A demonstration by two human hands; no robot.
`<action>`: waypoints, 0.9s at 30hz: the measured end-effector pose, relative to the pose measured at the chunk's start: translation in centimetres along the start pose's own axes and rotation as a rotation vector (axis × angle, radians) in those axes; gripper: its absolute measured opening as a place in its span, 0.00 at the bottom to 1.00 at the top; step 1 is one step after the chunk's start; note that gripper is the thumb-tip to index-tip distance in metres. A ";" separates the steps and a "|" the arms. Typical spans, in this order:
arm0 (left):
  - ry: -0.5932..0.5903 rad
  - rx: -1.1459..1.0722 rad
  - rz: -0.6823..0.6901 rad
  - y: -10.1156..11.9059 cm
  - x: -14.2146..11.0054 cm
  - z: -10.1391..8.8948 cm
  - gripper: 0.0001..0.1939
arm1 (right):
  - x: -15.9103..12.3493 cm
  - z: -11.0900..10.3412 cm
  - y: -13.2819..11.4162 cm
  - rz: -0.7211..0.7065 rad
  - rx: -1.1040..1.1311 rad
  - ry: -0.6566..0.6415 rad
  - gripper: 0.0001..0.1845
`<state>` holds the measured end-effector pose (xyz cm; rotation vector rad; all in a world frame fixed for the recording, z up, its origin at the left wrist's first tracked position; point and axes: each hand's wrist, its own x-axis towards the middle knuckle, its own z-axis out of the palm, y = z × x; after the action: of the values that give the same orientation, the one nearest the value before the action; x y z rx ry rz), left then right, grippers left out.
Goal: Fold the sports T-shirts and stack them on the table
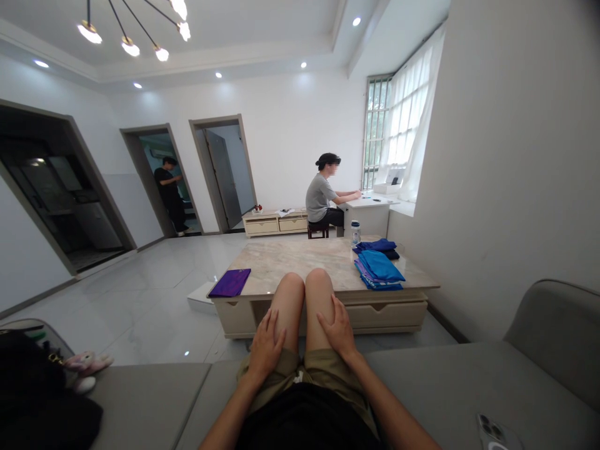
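On top of my bare knees, my left hand (266,345) and my right hand (337,329) rest apart, each lying open on its own leg with the fingers spread, and neither grips anything. The hems of my khaki shorts (281,369) bunch just under my wrists. I'm sitting on a gray sofa (445,387), with a phone (497,434) lying face down on the cushion to my right. To my left, a black bag (32,394) sits beside something pink and fluffy (87,365).

Just past my knees stands a marble-topped coffee table (300,262) with cream drawers (384,315). Nearest my right hand, on the table's right side, is a stack of folded blue clothes (379,270), with a darker blue garment (375,247) behind it and a water bottle (355,232) beyond that. A flat purple case (229,282) lies near the table's left edge.

Farther off, a seated person (321,197) works at a white desk (370,215) by the curtained window (410,106), and another person (169,194) stands in a doorway, both well apart from me.
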<state>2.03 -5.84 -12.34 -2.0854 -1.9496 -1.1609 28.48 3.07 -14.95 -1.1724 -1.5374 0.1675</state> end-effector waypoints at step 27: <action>-0.015 0.005 -0.108 -2.5 -1.7 0.8 0.44 | -3.4 -1.6 -0.6 0.018 -0.099 -0.070 0.43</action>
<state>0.34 -6.34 -14.92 -2.0148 -2.0929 -1.1615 28.97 -0.53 -16.25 -1.2702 -1.6126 0.1465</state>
